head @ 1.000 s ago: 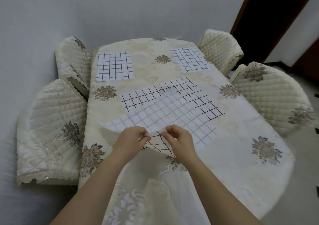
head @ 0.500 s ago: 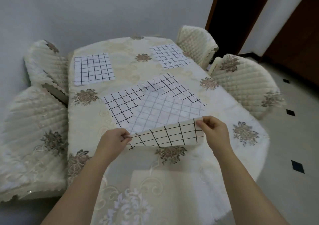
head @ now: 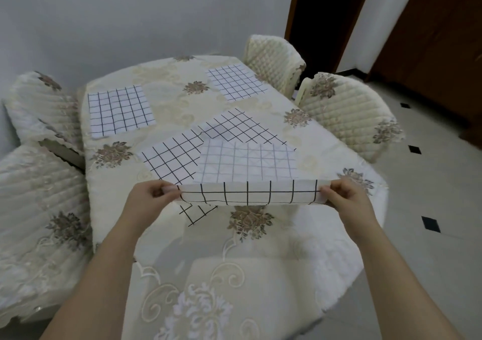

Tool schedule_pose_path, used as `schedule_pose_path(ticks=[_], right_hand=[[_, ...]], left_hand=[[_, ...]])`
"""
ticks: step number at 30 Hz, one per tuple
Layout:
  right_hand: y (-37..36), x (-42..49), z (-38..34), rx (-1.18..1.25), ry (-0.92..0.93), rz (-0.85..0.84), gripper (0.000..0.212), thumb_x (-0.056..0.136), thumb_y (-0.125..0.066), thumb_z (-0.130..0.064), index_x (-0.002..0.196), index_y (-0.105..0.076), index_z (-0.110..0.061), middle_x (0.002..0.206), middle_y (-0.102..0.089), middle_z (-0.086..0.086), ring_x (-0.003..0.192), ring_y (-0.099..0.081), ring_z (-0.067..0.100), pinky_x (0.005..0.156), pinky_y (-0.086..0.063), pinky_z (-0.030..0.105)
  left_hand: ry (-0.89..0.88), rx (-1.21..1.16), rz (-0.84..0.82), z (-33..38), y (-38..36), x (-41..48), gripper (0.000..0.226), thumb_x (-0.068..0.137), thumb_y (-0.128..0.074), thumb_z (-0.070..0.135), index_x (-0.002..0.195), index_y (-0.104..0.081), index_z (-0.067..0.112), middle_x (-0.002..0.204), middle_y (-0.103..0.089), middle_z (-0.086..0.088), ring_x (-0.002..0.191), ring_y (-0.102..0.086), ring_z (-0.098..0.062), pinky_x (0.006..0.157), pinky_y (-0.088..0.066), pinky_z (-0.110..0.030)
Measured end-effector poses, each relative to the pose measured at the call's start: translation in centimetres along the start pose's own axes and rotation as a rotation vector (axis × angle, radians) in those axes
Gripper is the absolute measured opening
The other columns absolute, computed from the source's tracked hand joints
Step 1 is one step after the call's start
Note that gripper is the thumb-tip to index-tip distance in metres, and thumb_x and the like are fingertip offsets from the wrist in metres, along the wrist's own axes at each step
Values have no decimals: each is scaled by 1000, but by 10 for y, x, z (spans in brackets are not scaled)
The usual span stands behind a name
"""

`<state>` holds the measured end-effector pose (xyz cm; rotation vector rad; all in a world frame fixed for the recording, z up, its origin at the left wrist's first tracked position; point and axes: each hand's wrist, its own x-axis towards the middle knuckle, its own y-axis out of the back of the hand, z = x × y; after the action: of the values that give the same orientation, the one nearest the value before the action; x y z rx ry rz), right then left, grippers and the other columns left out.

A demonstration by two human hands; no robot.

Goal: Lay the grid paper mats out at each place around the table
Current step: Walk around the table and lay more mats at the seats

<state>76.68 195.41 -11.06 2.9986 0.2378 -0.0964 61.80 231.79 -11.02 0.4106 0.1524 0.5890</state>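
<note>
A cream floral tablecloth [head: 169,110] covers the oval table, with bare cloth down the middle between two flat grid paper mats, one at far left [head: 120,111] and one at far right [head: 236,82]. Overlapping loose grid sheets [head: 187,154] fill the centre. Quilted cream chairs crowd the left edge [head: 39,188] and right edge [head: 349,115]. The near edge is open.

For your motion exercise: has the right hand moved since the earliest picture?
Yes. The right hand has slid rightward along the held mat, away from the left hand; it now sits near the tablecloth's right-side flower.
</note>
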Motion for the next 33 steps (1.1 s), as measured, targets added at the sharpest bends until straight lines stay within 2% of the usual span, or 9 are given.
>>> schedule_pose_path(ticks=[3,7,9,12,16,18,22,27,33], right_hand=[[7,-10,1,48,-63,-57,9,88,-60,-1,82,-65,-4,75,-63,11,74,-60,20,68,-58,24],[18,-20,1,36,-146,-177,8,89,-59,-2,82,-63,-3,76,-60,15,73,-60,23,65,-58,27],[24,-23,1,40,-193,-235,9,90,-58,-1,81,-61,-2,73,-60,15,69,-61,23,63,-57,26],[30,-25,2,79,-259,-282,8,84,-63,-7,78,-59,-4,69,-57,12,64,-58,23,60,-56,27],[35,-22,2,56,-311,-329,49,52,-87,-42,80,-61,-10,71,-57,11,62,-56,19,60,-55,29],[35,-19,1,56,-315,-323,58,48,-88,-46,83,-60,-8,70,-57,10,60,-55,18,57,-54,27],[29,-7,-1,91,-305,-301,12,84,-65,-15,80,-56,-8,66,-58,8,58,-53,19,55,-51,24],[14,18,9,35,-279,-206,14,91,-58,-7,77,-58,-9,65,-64,3,57,-58,15,56,-53,23],[-5,54,35,-93,-309,-113,16,89,-61,-6,73,-59,-5,67,-57,8,61,-56,21,59,-57,29]], left_hand=[[21,-99,-93,-1,5,-4,15,77,-74,2,69,-73,15,56,-66,11,52,-54,2,53,-40,-7],[92,-210,-269,-14,15,-5,18,75,-74,-3,73,-77,15,70,-72,-7,66,-65,-15,59,-54,-20],[121,-237,-375,-18,19,-7,9,70,-79,10,79,-77,10,76,-72,-13,72,-66,-21,61,-56,-23],[151,-282,-462,-25,25,-6,59,42,-91,47,82,-76,7,78,-73,-11,72,-68,-17,62,-57,-25],[183,-322,-485,-25,29,1,72,32,-92,51,83,-76,2,81,-73,-16,73,-70,-21,61,-58,-27],[180,-335,-462,-23,29,7,65,34,-93,45,80,-76,2,80,-73,-16,71,-70,-21,61,-58,-26],[204,-398,-371,-14,19,22,3,69,-75,3,72,-74,3,75,-72,-14,65,-70,-18,58,-57,-23],[236,-354,-290,-21,1,44,30,83,-61,-2,62,-75,14,67,-72,-2,61,-68,-11,63,-59,-21],[319,-190,-184,-45,-24,66,8,83,-68,3,76,-71,3,62,-69,2,54,-65,-6,52,-53,-16]])
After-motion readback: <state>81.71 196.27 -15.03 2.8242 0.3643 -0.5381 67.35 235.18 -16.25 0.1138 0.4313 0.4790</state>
